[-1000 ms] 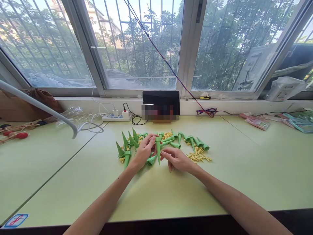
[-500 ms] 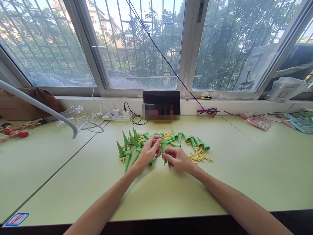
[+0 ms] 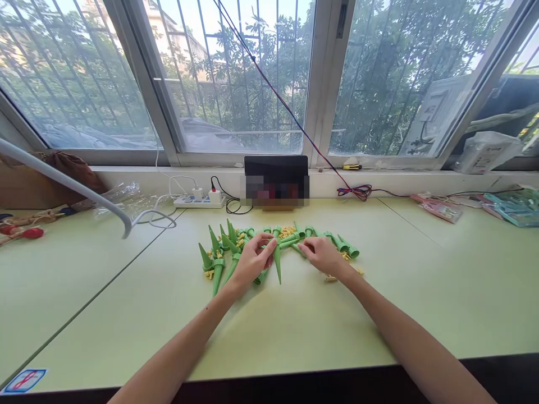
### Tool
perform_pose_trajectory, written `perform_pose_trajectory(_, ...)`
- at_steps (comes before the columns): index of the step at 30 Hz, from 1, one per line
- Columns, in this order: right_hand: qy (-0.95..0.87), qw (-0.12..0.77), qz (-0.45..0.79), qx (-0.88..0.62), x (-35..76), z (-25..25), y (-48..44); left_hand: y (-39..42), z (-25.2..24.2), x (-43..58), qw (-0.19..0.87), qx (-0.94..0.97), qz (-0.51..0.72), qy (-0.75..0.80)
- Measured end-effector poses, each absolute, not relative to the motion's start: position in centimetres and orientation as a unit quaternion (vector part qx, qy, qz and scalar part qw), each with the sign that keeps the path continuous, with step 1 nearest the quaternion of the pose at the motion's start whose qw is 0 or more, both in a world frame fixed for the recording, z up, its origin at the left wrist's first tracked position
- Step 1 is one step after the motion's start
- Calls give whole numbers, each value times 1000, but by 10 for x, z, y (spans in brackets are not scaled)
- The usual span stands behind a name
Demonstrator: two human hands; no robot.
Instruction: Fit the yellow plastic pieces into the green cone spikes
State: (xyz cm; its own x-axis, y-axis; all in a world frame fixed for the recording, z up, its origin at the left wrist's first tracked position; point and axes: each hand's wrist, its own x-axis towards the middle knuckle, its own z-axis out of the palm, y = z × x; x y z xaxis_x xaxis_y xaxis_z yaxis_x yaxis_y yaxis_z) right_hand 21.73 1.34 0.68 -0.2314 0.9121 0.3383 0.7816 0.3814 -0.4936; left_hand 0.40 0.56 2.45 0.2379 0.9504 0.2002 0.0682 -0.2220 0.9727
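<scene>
My left hand (image 3: 254, 259) is closed around the wide end of a green plastic cone spike (image 3: 277, 266), whose pointed tip hangs down toward the table. Just to the right, my right hand (image 3: 323, 253) hovers by the pile with curled fingers. Its fingertips are close to a green cone lying on the table, and whatever they may pinch is hidden. More green cone spikes (image 3: 218, 275) lie left of my left hand, some pointing up. Others (image 3: 348, 247) lie beyond my right hand. Small yellow pegs (image 3: 288, 231) are heaped among them, and my right hand covers many of the pegs on that side.
A dark screen (image 3: 275, 168) stands at the back by the window. Left of it is a power strip (image 3: 197, 202) with cables. A white curved tube (image 3: 84, 185) crosses the left side. Flat packets (image 3: 438, 207) lie at the back right.
My right hand has let go of the cone's lower end and moved right and slightly away, over the yellow pegs. My left hand keeps the cone, which is now slightly tilted.
</scene>
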Motion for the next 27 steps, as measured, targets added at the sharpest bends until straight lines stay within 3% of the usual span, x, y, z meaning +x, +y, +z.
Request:
perform_pose_trajectory(4, -745, 148, 88, -645, 229, 7, 16, 4, 26, 4, 478, 630, 456, 407)
perform_pose_trajectory(9, -739, 92, 61, -665, 224, 1, 14, 3, 27, 5, 484, 631, 454, 403)
perform_pose_trajectory(18, -770, 145, 118, -610, 217, 2, 11, 2, 28, 6, 487, 636, 445, 399)
perform_pose_trajectory(27, -830, 231, 223, -456, 204, 2, 2, 3, 26, 5, 477, 646, 441, 401)
